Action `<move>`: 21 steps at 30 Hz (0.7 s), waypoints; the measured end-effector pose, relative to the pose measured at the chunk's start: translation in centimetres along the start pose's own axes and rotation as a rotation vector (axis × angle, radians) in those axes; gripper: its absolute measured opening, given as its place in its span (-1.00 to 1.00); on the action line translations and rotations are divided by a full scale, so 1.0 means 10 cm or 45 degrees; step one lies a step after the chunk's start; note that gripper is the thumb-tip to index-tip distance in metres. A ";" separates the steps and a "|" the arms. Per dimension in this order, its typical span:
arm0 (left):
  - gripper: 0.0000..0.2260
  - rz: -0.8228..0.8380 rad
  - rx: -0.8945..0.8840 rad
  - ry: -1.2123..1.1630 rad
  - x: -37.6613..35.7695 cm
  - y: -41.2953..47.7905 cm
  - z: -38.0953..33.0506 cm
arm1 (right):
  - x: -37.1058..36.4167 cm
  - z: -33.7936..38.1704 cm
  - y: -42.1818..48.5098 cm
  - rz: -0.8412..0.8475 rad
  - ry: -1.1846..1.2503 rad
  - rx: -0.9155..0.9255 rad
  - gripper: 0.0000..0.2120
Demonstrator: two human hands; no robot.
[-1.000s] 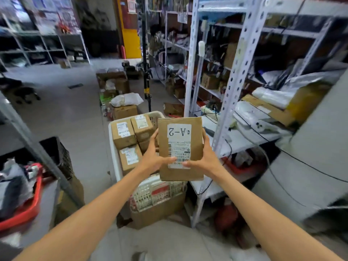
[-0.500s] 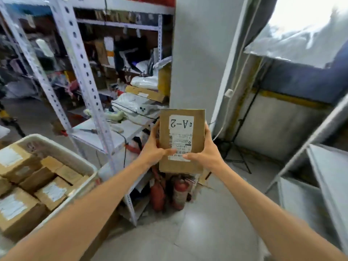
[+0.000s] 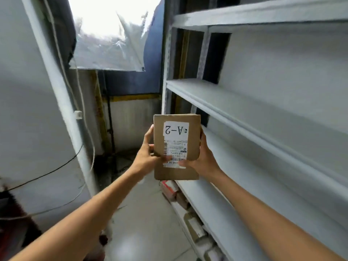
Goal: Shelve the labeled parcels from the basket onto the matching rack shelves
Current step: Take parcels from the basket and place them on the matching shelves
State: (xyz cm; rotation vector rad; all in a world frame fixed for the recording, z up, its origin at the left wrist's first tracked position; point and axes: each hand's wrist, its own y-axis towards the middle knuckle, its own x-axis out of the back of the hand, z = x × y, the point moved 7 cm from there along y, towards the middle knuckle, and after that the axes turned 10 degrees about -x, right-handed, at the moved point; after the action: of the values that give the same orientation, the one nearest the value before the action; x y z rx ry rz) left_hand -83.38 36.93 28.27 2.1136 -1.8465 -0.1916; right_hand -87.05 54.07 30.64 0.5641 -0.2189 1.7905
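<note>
Both hands hold a brown parcel (image 3: 176,147) upright in the air, just left of the rack (image 3: 263,117). The left hand (image 3: 148,157) and right hand (image 3: 202,159) clasp its side edges, thumbs pressed on the front. Its white label (image 3: 175,143) reads "A-2" upside down, above a barcode and small illegible print. More parcels (image 3: 194,225) lie on the rack's bottom shelf.

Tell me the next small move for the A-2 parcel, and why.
Probably swing the parcel right, toward the rack, and look for its A-2 shelf. The left hand and right hand grip it at the rack's near end, not on any shelf, and no shelf tags show.
</note>
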 end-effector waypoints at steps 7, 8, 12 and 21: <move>-0.11 0.400 -0.017 -0.182 -1.24 0.36 -0.29 | 1.17 -0.25 -0.57 -0.478 -0.131 -0.173 0.18; -0.11 0.459 -0.029 -0.201 -1.42 0.37 -0.34 | 1.31 -0.30 -0.70 -0.550 -0.144 -0.203 0.19; -0.10 0.716 -0.095 -0.312 -2.18 0.27 -0.58 | 1.79 -0.45 -1.32 -0.838 -0.183 -0.336 0.26; -0.19 0.924 -0.261 -0.441 -3.32 -0.02 -1.15 | 2.63 -0.39 -2.30 -1.214 -0.308 -0.512 0.13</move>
State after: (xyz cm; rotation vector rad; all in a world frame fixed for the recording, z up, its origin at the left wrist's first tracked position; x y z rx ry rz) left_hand -84.67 71.35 35.23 1.2213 -2.5300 -0.5582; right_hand -71.49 84.99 36.72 0.4724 -0.3859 0.7267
